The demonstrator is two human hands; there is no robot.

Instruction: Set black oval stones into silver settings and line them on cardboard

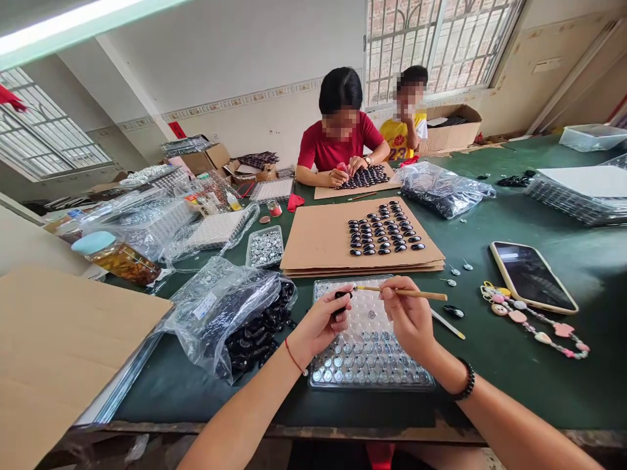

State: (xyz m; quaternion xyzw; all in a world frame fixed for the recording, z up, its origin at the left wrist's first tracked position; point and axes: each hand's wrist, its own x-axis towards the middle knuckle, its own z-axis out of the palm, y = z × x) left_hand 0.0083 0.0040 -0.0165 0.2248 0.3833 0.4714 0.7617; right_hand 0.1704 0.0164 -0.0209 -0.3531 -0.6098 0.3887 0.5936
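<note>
My left hand point(321, 323) pinches a small glossy black oval piece point(341, 304) between thumb and fingers. A thin wooden stick point(424, 295) is held in my right hand point(409, 320), its pale tip close to the black piece; whether they touch I cannot tell. Under both hands lies a clear plastic tray point(372, 386) with rows of round, shiny discs in its nearer part. One loose disc point(372, 314) sits farther up the tray. Beside my right hand are a second thin stick point(448, 324) and another black oval piece point(454, 312).
Black oval pieces stand in rows on stacked cardboard point(313, 235). Left are an open plastic bag point(210, 320) of black pieces and a box of silvery bits point(265, 247). A phone point(533, 277) and bead strap point(516, 316) lie right. Two people sit opposite.
</note>
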